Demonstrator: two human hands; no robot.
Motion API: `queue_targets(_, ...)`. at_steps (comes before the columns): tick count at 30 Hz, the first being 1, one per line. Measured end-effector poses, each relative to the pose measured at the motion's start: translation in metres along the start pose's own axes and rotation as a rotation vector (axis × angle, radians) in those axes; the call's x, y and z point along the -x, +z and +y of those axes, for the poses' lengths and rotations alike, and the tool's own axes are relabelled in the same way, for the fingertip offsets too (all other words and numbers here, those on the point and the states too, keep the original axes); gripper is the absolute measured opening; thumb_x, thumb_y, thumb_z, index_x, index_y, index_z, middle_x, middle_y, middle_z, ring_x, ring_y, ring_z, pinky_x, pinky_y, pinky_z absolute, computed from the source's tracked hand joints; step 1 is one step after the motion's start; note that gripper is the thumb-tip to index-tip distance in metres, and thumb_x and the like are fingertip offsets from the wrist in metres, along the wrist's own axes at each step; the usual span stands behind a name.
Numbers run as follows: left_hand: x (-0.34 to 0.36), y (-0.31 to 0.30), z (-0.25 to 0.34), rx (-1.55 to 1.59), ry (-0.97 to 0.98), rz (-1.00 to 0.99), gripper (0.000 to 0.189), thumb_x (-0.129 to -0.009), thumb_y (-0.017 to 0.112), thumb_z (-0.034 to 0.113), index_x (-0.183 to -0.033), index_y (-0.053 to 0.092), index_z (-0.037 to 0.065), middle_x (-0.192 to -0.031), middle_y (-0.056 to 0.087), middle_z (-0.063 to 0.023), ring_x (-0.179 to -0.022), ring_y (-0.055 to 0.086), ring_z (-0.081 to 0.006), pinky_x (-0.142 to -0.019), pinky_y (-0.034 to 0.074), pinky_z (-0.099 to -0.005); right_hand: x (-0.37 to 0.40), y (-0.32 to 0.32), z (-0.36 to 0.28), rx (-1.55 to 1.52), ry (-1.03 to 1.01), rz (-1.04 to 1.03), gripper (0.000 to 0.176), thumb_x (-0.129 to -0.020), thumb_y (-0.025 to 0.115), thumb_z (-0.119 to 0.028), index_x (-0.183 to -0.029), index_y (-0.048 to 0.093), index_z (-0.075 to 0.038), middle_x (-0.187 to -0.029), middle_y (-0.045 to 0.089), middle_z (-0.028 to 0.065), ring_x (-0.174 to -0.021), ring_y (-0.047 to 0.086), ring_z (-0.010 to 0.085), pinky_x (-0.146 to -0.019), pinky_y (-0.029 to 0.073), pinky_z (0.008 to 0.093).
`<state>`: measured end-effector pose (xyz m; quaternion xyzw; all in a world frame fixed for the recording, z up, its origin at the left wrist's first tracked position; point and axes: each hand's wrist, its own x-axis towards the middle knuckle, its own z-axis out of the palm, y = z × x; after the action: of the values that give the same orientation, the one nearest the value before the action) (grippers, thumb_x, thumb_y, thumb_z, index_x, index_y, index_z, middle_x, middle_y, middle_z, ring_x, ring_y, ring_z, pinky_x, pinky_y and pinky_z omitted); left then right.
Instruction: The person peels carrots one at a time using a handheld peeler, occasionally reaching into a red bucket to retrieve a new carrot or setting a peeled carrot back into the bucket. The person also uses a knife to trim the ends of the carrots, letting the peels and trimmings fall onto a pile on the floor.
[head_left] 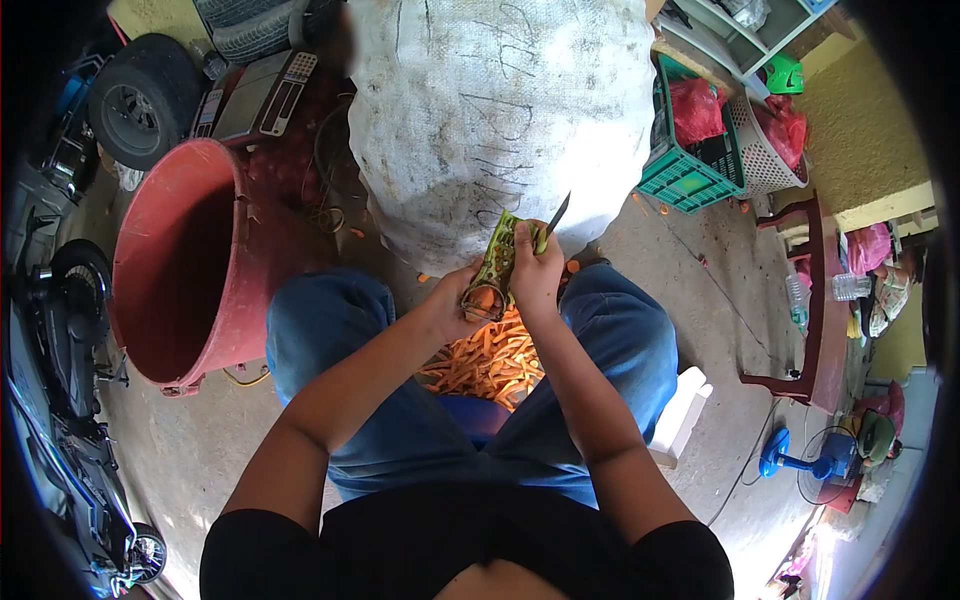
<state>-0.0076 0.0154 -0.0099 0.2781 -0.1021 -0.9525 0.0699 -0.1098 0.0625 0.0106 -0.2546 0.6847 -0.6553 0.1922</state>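
My left hand (455, 302) is closed around the lower part of a long green thing with pale spots (494, 262). A round orange piece (483, 298) shows at its near end, ringed in brown; its exact kind I cannot make out. My right hand (535, 272) grips a knife (558, 214), dark blade pointing up and away, with the thumb near the green thing's upper right edge. Most of the knife's handle is hidden by the fingers. Below both hands, between my knees, lie many orange cut strips (493, 362) in a blue container (468, 415).
A bulging white sack (490, 120) with handwriting stands directly ahead. To the left are a large red tub (180, 270), a wheel (143, 103) and a motorcycle (75, 330). A green crate (690, 175), a wooden stand (822, 300) and a blue fan (775, 455) are on the right.
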Motion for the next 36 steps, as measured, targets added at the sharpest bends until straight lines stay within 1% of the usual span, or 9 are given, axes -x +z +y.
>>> queue_targets(12,0.008,0.021,0.002,-0.053,0.029,0.113,0.030,-0.089,0.027,0.030,-0.097,0.044,0.006,-0.076,0.050,-0.0059,-0.065,0.050,-0.0156,-0.055,0.043,-0.0276,-0.006,-0.001,0.003,0.198,-0.052,0.011,0.024,-0.081,0.049,-0.020,-0.082,0.051,0.004,-0.058,0.052,0.0155,-0.050,0.049,0.0217,-0.050,0.039,0.0314)
queue_targets(15,0.006,0.000,0.005,-0.208,-0.080,-0.240,0.035,-0.089,0.025,0.032,-0.100,0.044,0.006,-0.070,0.046,-0.0044,-0.060,0.045,-0.0138,-0.049,0.040,-0.0253,-0.017,-0.009,0.005,0.312,-0.106,0.103,0.026,-0.081,0.049,-0.022,-0.075,0.050,0.003,-0.056,0.052,0.0153,-0.047,0.049,0.0225,-0.047,0.039,0.0327)
queue_targets(18,0.026,0.026,0.004,-0.318,-0.182,-0.043,0.039,-0.089,0.023,0.035,-0.101,0.045,0.005,-0.066,0.041,-0.0027,-0.054,0.039,-0.0100,-0.046,0.036,-0.0223,-0.059,-0.041,0.035,0.382,-0.082,0.320,0.024,-0.081,0.049,-0.020,-0.070,0.050,0.002,-0.052,0.051,0.0126,-0.043,0.047,0.0211,-0.043,0.038,0.0319)
queue_targets(22,0.030,0.030,0.004,-0.443,-0.185,-0.151,0.042,-0.089,0.022,0.038,-0.099,0.046,0.005,-0.066,0.039,-0.0018,-0.056,0.039,-0.0090,-0.046,0.035,-0.0214,-0.079,-0.066,0.034,0.357,-0.043,0.516,0.022,-0.080,0.049,-0.017,-0.071,0.049,0.002,-0.056,0.051,0.0098,-0.046,0.046,0.0175,-0.045,0.038,0.0301)
queue_targets(25,0.013,0.014,0.008,-0.347,-0.166,-0.010,0.040,-0.089,0.023,0.038,-0.095,0.046,0.005,-0.067,0.039,-0.0015,-0.058,0.040,-0.0086,-0.045,0.035,-0.0215,-0.070,-0.061,0.020,0.229,-0.004,0.468,0.023,-0.081,0.050,-0.019,-0.071,0.052,0.001,-0.056,0.049,0.0024,-0.048,0.043,0.0101,-0.044,0.034,0.0266)
queue_targets(29,-0.001,-0.004,0.008,-0.216,-0.110,-0.051,0.035,-0.088,0.027,0.035,-0.089,0.047,0.006,-0.068,0.042,-0.0013,-0.058,0.043,-0.0093,-0.047,0.036,-0.0214,-0.024,-0.023,-0.015,-0.191,0.218,0.106,0.023,-0.083,0.047,-0.021,-0.077,0.051,0.001,-0.057,0.048,0.0033,-0.048,0.043,0.0101,-0.044,0.036,0.0252)
queue_targets(31,0.002,0.005,0.008,-0.146,-0.071,-0.079,0.033,-0.088,0.029,0.034,-0.088,0.047,0.006,-0.069,0.045,-0.0019,-0.059,0.045,-0.0101,-0.048,0.038,-0.0216,-0.012,-0.008,-0.001,-0.127,0.127,0.012,0.023,-0.084,0.047,-0.021,-0.079,0.051,0.002,-0.060,0.051,0.0044,-0.052,0.045,0.0100,-0.048,0.038,0.0253)
queue_targets(33,0.012,0.032,0.006,-0.097,0.041,0.204,0.030,-0.087,0.032,0.032,-0.088,0.048,0.006,-0.074,0.051,-0.0038,-0.063,0.051,-0.0126,-0.053,0.043,-0.0234,0.000,0.002,-0.005,-0.083,0.066,0.025,0.023,-0.083,0.047,-0.020,-0.081,0.051,0.003,-0.062,0.052,0.0058,-0.055,0.046,0.0110,-0.051,0.038,0.0258)
queue_targets(36,0.002,0.008,0.003,0.032,-0.017,0.056,0.029,-0.088,0.029,0.030,-0.096,0.045,0.007,-0.086,0.055,-0.0053,-0.074,0.055,-0.0168,-0.063,0.047,-0.0311,0.002,0.004,-0.002,-0.032,0.071,0.030,0.024,-0.083,0.047,-0.020,-0.080,0.051,0.003,-0.061,0.052,0.0099,-0.054,0.048,0.0148,-0.053,0.039,0.0281)
